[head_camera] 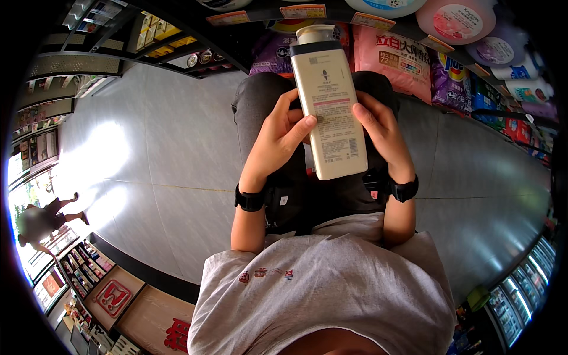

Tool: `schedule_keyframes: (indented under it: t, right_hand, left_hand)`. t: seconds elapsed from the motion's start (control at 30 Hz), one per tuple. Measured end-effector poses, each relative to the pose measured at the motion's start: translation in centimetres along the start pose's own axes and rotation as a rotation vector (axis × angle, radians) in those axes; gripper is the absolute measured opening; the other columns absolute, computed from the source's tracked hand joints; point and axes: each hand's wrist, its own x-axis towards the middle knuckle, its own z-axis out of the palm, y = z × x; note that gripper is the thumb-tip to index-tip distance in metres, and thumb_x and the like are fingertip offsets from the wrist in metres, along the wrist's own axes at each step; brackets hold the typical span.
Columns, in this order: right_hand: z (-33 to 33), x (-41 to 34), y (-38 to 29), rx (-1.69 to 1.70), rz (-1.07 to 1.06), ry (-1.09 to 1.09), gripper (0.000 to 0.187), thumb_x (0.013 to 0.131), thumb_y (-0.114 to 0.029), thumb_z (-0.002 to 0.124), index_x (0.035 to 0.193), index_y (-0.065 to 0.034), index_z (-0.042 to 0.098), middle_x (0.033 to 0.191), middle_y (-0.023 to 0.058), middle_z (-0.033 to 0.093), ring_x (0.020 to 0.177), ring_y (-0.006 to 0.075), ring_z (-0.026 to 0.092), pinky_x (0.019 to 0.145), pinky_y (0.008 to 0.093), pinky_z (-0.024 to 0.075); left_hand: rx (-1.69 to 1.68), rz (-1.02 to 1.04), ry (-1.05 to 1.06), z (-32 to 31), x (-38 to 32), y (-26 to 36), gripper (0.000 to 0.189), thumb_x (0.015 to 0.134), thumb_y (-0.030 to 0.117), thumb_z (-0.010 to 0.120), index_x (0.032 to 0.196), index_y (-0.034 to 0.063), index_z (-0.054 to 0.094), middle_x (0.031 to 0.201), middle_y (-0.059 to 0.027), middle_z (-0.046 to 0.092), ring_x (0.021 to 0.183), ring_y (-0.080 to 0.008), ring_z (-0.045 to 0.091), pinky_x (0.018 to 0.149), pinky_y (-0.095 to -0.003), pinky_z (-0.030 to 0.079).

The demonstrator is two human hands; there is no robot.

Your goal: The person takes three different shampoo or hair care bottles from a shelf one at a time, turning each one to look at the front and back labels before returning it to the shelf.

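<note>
A cream-coloured flat plastic bottle [335,128] with a dark collar and a pale cap is held up over my knees, cap end away from me. Its printed label with a barcode faces me. My left hand [286,137] grips the bottle's left edge, thumb on the front face and fingers partly hidden behind it. On the opposite edge, my right hand [377,126] holds it with the thumb against the side of the label and the other fingers largely behind. Each wrist wears a black strap.
Before me a shelf carries pink and purple jugs [461,20] above bagged laundry products [392,60]. Black metal shelving [186,26] stands at the upper left. Grey tiled floor [191,133] surrounds my legs. A person [44,219] is far left; a wooden counter [153,310] stands lower left.
</note>
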Motion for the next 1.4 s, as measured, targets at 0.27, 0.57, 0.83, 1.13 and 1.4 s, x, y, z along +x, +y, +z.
schedule_keyframes:
  t: [0.27, 0.57, 0.83, 1.13, 1.4]
  right_hand:
    - [-0.4, 0.2, -0.2, 0.070, 0.133, 0.004, 0.044, 0.092, -0.034, 0.054, 0.114, 0.0034, 0.055, 0.093, 0.0027, 0.061, 0.082, 0.0053, 0.055, 0.069, 0.0182, 0.0434]
    - [-0.4, 0.2, 0.0, 0.055, 0.122, 0.005, 0.044, 0.092, -0.035, 0.054, 0.113, 0.0033, 0.055, 0.093, 0.0022, 0.061, 0.082, 0.0055, 0.055, 0.069, 0.0184, 0.0439]
    - [-0.6, 0.0, 0.2, 0.087, 0.049, -0.037, 0.044, 0.092, -0.025, 0.055, 0.124, 0.0039, 0.046, 0.109, 0.0066, 0.059, 0.098, 0.0085, 0.054, 0.082, 0.0216, 0.0431]
    - [-1.0, -0.1, 0.1, 0.157, 0.035, -0.082, 0.048, 0.091, -0.020, 0.057, 0.129, 0.0034, 0.040, 0.113, 0.0088, 0.058, 0.102, 0.0110, 0.054, 0.086, 0.0241, 0.0430]
    - [-1.4, -0.3, 1.0, 0.255, 0.011, -0.128, 0.055, 0.090, -0.016, 0.058, 0.134, 0.0030, 0.032, 0.121, 0.0115, 0.053, 0.110, 0.0156, 0.050, 0.094, 0.0293, 0.0407]
  left_hand:
    - [0.030, -0.089, 0.017, 0.1, 0.2, 1.0, 0.045, 0.093, 0.022, 0.052, 0.123, -0.0071, 0.035, 0.083, -0.0143, 0.064, 0.072, -0.0163, 0.064, 0.064, -0.0259, 0.051]
    - [0.065, -0.080, 0.008, 0.1, 0.2, 0.9, 0.046, 0.093, 0.022, 0.052, 0.126, -0.0064, 0.034, 0.083, -0.0136, 0.064, 0.072, -0.0158, 0.064, 0.065, -0.0254, 0.051]
    - [0.061, -0.002, -0.007, 0.0, 0.0, 0.2, 0.060, 0.092, 0.019, 0.054, 0.139, -0.0017, 0.024, 0.085, -0.0113, 0.064, 0.079, -0.0116, 0.059, 0.072, -0.0250, 0.048]
    - [0.055, 0.043, 0.021, 0.1, -0.1, -0.1, 0.068, 0.088, 0.015, 0.060, 0.141, -0.0006, 0.020, 0.086, -0.0106, 0.063, 0.083, -0.0117, 0.059, 0.076, -0.0250, 0.046]
    - [0.025, 0.061, 0.011, 0.1, -0.2, -0.1, 0.075, 0.084, 0.012, 0.065, 0.142, 0.0018, 0.019, 0.087, -0.0089, 0.061, 0.082, -0.0130, 0.059, 0.078, -0.0268, 0.048]
